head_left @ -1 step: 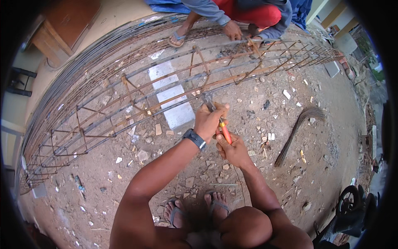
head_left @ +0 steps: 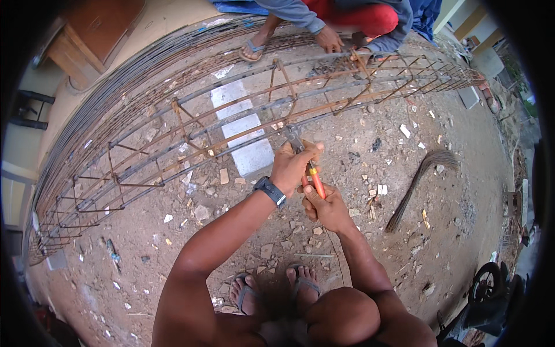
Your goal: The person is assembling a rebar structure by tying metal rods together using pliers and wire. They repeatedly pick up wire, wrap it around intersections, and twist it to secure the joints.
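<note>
Near the middle, I hold pincers [head_left: 315,178] with red-orange and yellow handles, their metal jaws pointing up at the near bars of a long rebar cage [head_left: 243,137]. My right hand [head_left: 328,209] is closed round the handles. Higher up, my left hand [head_left: 291,168], with a dark watch on its wrist, is closed about the neck of the pincers just below the jaws. Whether the jaws touch a bar or bite a wire, I cannot tell. A thin wire [head_left: 334,246] hangs below my right hand.
Across the cage squats a co-worker, whose hand [head_left: 329,39] is at the bars. Pale blocks [head_left: 252,159] lie beneath the cage. To the right rests a bundle of thin wires [head_left: 411,188]. Long rods [head_left: 124,81] line the back left; rubble dots the ground, and a motorbike [head_left: 488,286] stands lower right.
The view has shifted slightly, so the cage and ground sit a little farther right in the picture. Both my hands keep their hold on the pincers.
</note>
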### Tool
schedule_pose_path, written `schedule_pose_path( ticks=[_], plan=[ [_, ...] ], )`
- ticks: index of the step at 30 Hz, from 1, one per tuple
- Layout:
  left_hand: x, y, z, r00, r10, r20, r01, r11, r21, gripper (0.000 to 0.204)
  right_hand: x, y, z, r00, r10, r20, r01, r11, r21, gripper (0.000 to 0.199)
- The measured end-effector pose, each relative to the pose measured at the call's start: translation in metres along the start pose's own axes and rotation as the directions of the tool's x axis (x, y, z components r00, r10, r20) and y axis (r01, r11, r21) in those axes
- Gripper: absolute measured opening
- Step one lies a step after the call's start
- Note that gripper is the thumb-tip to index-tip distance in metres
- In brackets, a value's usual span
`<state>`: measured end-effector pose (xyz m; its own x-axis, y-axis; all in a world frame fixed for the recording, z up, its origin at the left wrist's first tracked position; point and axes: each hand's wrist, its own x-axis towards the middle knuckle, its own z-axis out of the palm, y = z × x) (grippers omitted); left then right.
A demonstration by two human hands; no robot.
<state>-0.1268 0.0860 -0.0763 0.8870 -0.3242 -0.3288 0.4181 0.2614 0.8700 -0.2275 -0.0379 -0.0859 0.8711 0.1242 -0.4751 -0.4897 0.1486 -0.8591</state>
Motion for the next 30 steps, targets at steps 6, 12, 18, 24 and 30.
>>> schedule_pose_path(
  ticks=[6, 12, 18, 24, 30],
  plan=[
    [0.010, -0.004, -0.016, 0.951, -0.100, 0.293, 0.242, 0.830, -0.502, 0.032, 0.020, 0.024, -0.006, 0.803, 0.051, 0.594, -0.450, 0.705, 0.548, 0.035],
    [0.021, -0.017, 0.002, 0.996, -0.064, -0.056, 0.044, 0.951, -0.306, 0.047, 0.041, 0.051, -0.012, 0.894, -0.017, 0.447, -0.208, 0.869, 0.449, 0.052],
    [0.033, -0.035, 0.026, 0.790, 0.259, -0.555, -0.125, 0.955, 0.268, 0.059, 0.015, 0.016, 0.022, 0.889, -0.418, -0.189, 0.390, 0.906, -0.165, 0.034],
    [0.044, -0.034, 0.031, 0.697, 0.360, -0.620, -0.083, 0.900, 0.429, 0.060, 0.031, 0.046, 0.012, 0.862, -0.446, -0.241, 0.419, 0.895, -0.155, 0.043],
    [0.042, -0.042, 0.024, 0.563, 0.450, -0.693, 0.029, 0.828, 0.561, 0.050, 0.061, 0.060, 0.008, 0.861, -0.485, -0.155, 0.373, 0.808, -0.456, 0.063]
  ],
)
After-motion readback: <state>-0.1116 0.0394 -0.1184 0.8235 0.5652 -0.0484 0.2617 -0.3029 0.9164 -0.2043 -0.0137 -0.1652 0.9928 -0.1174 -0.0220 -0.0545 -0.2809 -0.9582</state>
